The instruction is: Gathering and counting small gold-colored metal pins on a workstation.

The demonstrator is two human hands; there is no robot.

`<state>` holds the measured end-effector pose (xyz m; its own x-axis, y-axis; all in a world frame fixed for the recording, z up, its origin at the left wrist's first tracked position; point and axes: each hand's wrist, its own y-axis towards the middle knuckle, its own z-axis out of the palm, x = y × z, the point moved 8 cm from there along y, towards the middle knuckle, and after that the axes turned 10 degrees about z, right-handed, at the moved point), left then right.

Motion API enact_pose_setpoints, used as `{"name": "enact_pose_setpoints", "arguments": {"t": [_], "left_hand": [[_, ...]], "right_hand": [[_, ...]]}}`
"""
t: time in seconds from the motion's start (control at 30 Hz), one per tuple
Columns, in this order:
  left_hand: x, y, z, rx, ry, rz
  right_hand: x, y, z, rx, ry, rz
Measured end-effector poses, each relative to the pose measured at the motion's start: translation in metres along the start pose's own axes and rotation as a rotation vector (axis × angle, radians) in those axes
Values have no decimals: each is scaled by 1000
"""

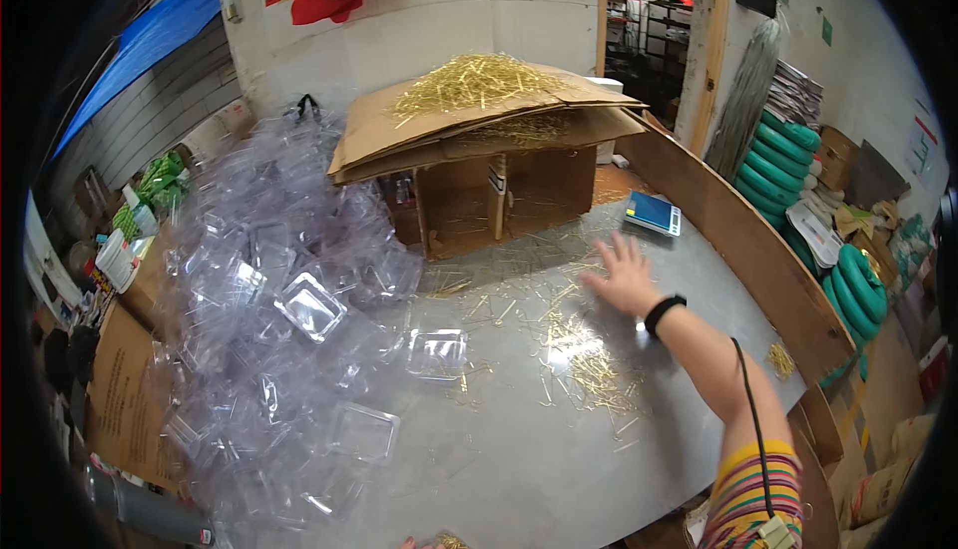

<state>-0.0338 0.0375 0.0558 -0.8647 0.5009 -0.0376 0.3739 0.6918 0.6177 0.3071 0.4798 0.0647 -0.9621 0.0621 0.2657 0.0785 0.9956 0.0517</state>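
Note:
My right hand point(624, 274) reaches out flat over the grey table point(519, 449), fingers spread, palm down on scattered small gold metal pins point(584, 364). It holds nothing. A black band sits on its wrist and a thin black cable runs down the forearm. Only the fingertips of my left hand point(407, 543) show at the bottom edge, beside a small clump of gold pins point(449, 541); its state is not readable. A large heap of clear plastic clamshell boxes point(289, 309) covers the table's left side. One open clear box point(437, 352) lies apart near the middle.
A cardboard shelter point(479, 140) stands at the back of the table with a pile of gold pins point(474, 80) on its roof. A small blue scale point(653, 213) lies behind my right hand. A wooden board point(738, 230) edges the table's right side, with green coils point(788, 165) beyond.

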Motion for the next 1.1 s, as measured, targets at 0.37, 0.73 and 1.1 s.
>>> {"name": "enact_pose_setpoints", "arguments": {"t": [0.37,0.73,1.1], "left_hand": [[-1,-2,-2,4,0,-26],[7,0,-3,23,-112,-85],[8,-3,-6,41,-286,-81]], "right_hand": [[95,-37,51,326,-135,-155],[25,-197,11,342,-113,-293],[117,-379,22,89,10,-510]]}}
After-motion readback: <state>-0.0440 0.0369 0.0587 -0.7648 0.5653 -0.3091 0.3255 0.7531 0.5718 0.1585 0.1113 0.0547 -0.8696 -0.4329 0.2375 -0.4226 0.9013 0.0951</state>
